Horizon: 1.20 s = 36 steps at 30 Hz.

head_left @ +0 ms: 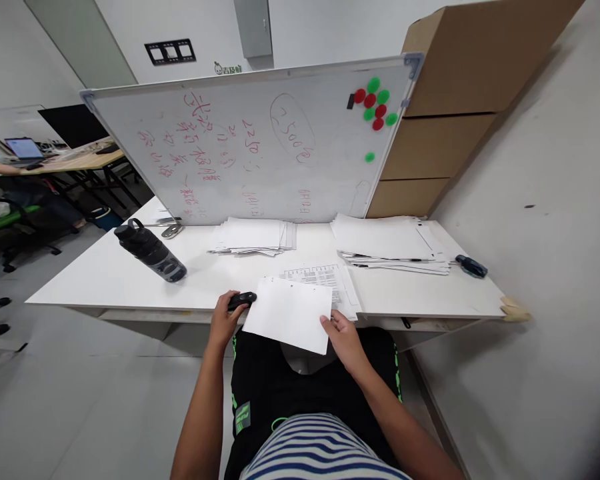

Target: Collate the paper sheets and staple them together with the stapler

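My left hand [225,317] is closed around a small black stapler [242,300], whose front end meets the upper left edge of a white sheet of paper [290,313]. My right hand [344,337] pinches that paper at its lower right side, thumb on top. The paper tilts over the desk's front edge, and I cannot tell whether it is one sheet or several. Printed sheets [343,283] with tables lie on the desk, partly covered by it.
On the white desk [105,267] are a left paper pile [253,235], a right paper pile [385,239], a dark bottle [153,252] and a dark blue object [471,266]. A whiteboard [260,147] and cardboard boxes [445,87] stand behind. Another person's arm [7,169] shows far left.
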### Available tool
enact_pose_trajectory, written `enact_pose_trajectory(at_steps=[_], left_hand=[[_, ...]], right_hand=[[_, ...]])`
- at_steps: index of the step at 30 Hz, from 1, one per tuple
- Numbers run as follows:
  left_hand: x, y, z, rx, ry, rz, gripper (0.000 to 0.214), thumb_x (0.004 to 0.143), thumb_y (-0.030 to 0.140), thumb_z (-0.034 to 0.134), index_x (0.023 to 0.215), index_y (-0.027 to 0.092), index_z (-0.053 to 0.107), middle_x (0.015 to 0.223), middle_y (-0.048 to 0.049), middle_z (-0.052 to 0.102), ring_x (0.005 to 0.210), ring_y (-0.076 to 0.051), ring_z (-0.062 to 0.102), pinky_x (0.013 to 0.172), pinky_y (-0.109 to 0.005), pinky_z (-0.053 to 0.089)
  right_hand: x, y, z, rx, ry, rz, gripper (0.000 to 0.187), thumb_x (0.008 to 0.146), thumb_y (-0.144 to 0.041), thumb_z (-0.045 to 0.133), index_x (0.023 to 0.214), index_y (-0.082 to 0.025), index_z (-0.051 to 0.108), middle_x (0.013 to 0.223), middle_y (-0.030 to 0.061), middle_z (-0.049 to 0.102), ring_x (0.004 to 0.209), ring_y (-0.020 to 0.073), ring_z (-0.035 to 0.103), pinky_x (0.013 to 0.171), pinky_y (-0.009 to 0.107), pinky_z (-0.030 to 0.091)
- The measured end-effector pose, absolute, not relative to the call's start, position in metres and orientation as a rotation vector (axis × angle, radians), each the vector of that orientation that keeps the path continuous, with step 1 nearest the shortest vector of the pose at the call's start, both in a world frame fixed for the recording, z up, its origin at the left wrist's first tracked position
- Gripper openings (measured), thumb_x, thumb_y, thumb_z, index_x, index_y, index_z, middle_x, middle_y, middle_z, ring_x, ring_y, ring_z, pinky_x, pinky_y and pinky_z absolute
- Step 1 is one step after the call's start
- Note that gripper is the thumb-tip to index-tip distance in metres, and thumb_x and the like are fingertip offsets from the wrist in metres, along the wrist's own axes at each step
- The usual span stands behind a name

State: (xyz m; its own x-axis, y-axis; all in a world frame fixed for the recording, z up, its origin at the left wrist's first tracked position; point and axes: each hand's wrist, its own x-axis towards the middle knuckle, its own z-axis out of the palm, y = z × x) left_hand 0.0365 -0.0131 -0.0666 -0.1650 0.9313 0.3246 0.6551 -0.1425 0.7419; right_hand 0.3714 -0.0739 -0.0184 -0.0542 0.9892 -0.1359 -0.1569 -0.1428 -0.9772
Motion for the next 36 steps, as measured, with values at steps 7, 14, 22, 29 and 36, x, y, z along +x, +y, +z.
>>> enact_pose_trajectory(at_steps=[7, 14, 22, 29, 36], left_hand=[[0.037, -0.016, -0.065, 1.731, 1.815, 1.193, 0.038, 0.08, 0.041, 0.067, 0.114, 0.023, 0.062, 0.12, -0.0105, 0.06, 0.118, -0.028, 0.055, 0.103, -0.047, 0.042], [0.036, -0.015, -0.069, 1.76, 1.778, 1.239, 0.036, 0.081, 0.04, 0.067, 0.114, 0.024, 0.062, 0.12, -0.01, 0.061, 0.122, -0.028, 0.054, 0.105, -0.046, 0.042], [0.037, -0.015, -0.069, 1.741, 1.797, 1.192, 0.037, 0.081, 0.041, 0.067, 0.115, 0.026, 0.062, 0.124, -0.0105, 0.061, 0.134, -0.03, 0.046, 0.109, -0.048, 0.037], [0.037, -0.016, -0.068, 1.731, 1.796, 1.212, 0.038, 0.081, 0.04, 0.066, 0.115, 0.024, 0.061, 0.126, -0.0103, 0.061, 0.136, -0.03, 0.046, 0.113, -0.047, 0.035], [0.038, -0.015, -0.071, 1.772, 1.83, 1.181, 0.037, 0.081, 0.043, 0.066, 0.114, 0.026, 0.061, 0.124, -0.0078, 0.063, 0.135, -0.029, 0.047, 0.111, -0.047, 0.037]], right_hand=[[0.36, -0.076, -0.012, -1.23, -1.137, 1.362, 0.05, 0.086, -0.059, 0.061, 0.116, -0.019, 0.068, 0.096, 0.0088, 0.077, 0.083, 0.0269, 0.071, 0.076, 0.039, 0.057], [0.373, -0.079, -0.013, -1.298, -1.183, 1.199, 0.048, 0.089, -0.055, 0.058, 0.121, -0.021, 0.07, 0.112, 0.0098, 0.074, 0.098, 0.0289, 0.07, 0.088, 0.041, 0.055], [0.373, -0.085, -0.003, -1.256, -1.169, 1.193, 0.044, 0.091, -0.051, 0.057, 0.123, -0.023, 0.069, 0.111, 0.0064, 0.074, 0.102, 0.0274, 0.067, 0.09, 0.038, 0.053], [0.374, -0.086, -0.016, -1.289, -1.156, 1.125, 0.047, 0.091, -0.053, 0.056, 0.119, -0.017, 0.067, 0.104, 0.0085, 0.074, 0.097, 0.0264, 0.067, 0.085, 0.034, 0.053], [0.372, -0.083, -0.031, -1.443, -1.276, 0.976, 0.054, 0.093, -0.056, 0.05, 0.121, -0.013, 0.068, 0.108, 0.013, 0.074, 0.095, 0.028, 0.068, 0.082, 0.036, 0.053]])
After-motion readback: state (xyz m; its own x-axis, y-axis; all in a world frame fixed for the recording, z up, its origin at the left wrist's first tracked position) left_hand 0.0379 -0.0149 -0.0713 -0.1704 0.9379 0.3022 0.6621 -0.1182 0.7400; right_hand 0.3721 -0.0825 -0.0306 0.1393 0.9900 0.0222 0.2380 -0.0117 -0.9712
